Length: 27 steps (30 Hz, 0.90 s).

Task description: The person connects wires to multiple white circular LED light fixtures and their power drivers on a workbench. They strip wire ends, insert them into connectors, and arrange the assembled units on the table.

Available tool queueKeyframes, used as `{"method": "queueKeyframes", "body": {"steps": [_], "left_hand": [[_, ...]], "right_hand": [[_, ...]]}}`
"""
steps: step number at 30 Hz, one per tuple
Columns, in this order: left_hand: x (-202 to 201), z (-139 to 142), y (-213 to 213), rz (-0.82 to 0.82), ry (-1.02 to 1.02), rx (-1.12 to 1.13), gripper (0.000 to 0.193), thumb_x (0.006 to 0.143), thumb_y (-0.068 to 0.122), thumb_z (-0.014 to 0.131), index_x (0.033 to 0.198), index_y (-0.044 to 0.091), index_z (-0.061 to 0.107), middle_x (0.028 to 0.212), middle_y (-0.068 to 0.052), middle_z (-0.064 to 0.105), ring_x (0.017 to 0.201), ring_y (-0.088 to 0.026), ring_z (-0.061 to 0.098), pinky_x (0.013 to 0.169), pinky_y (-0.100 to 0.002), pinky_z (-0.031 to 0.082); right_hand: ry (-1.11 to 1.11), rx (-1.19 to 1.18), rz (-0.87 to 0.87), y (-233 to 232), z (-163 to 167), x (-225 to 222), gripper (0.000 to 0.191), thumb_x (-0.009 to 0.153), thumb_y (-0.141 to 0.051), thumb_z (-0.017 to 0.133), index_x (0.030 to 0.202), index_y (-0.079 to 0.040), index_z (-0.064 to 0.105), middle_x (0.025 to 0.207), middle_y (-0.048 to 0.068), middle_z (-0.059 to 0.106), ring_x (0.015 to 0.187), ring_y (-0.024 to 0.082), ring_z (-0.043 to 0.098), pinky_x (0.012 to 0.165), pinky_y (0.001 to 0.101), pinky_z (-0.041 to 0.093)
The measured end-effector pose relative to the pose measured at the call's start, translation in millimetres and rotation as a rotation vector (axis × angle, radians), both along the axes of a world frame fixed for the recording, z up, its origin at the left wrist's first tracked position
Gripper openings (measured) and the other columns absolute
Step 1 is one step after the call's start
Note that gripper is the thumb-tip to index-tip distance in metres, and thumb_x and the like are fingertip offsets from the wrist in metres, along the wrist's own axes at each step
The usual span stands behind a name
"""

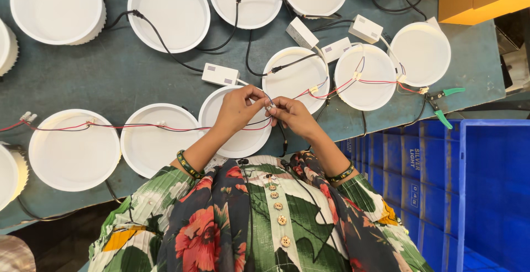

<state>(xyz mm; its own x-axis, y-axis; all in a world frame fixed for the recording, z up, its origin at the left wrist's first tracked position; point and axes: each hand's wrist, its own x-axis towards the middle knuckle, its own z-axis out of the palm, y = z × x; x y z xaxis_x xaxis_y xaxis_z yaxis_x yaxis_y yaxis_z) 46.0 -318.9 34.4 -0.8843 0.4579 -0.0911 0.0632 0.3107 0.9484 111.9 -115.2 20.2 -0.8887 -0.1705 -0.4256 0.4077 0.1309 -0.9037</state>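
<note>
The left hand (238, 106) and right hand (291, 113) are pinching together the small white wire connector (270, 105); its thin red and black wires (165, 128) are running toward 9 o'clock

Dark green workbench (110, 78); white round lamps (168, 11), driver boxes (220, 74), green-handled cutters (441, 103)

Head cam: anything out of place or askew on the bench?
Mostly orderly: white round lamp housings lie face down in rows, wired together. One oddity: the green-handled pliers lie right at the table edge, one handle past it, above the blue crate. Left hand and right hand pinch a small wire connector.
</note>
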Motion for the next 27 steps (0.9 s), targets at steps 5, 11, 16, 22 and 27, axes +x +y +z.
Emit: {"method": "queueKeyframes", "body": {"steps": [5,11,16,22,27], "left_hand": [[4,-4,-1,-0.028,0.008,-0.062,0.02,0.089,0.025,0.076,0.097,0.006,0.075,0.075,-0.004,0.071,0.055,-0.011,0.051,0.053,-0.029,0.043],[5,-7,-1,-0.032,0.026,0.034,0.016,0.094,0.019,0.069,0.099,0.004,0.07,0.082,-0.004,0.073,0.063,-0.012,0.064,0.06,-0.029,0.051],[7,0,0,-0.049,-0.07,-0.058,0.014,0.096,0.018,0.064,0.098,0.005,0.068,0.078,-0.004,0.072,0.06,-0.014,0.068,0.058,-0.031,0.052],[7,6,1,-0.084,-0.011,-0.113,0.012,0.097,0.018,0.062,0.099,0.007,0.067,0.08,-0.005,0.073,0.063,-0.015,0.072,0.059,-0.032,0.053],[8,4,2,-0.1,0.054,-0.123,0.012,0.098,0.017,0.061,0.099,0.006,0.066,0.086,-0.005,0.074,0.069,-0.014,0.073,0.062,-0.032,0.053]], "right_hand": [[-0.007,-0.031,-0.015,0,-14,2,0.024,0.102,-0.024,0.059,0.116,-0.005,0.066,0.098,0.0,0.071,0.076,0.006,0.066,0.058,0.0196,0.044],[0.044,-0.031,-0.012,4,-26,1,0.019,0.104,-0.022,0.057,0.108,-0.005,0.064,0.091,0.0,0.065,0.074,0.008,0.062,0.063,0.0221,0.044],[0.083,-0.038,-0.003,4,-33,2,0.019,0.104,-0.021,0.057,0.109,-0.004,0.064,0.089,0.0,0.063,0.074,0.009,0.059,0.072,0.0242,0.049],[0.083,-0.009,-0.015,3,-40,2,0.017,0.104,-0.018,0.057,0.107,-0.003,0.064,0.086,0.0,0.063,0.071,0.009,0.057,0.069,0.0243,0.048],[0.082,-0.011,-0.015,1,-39,2,0.017,0.104,-0.019,0.058,0.106,-0.002,0.063,0.087,0.0,0.062,0.072,0.009,0.056,0.07,0.0241,0.048]]}}
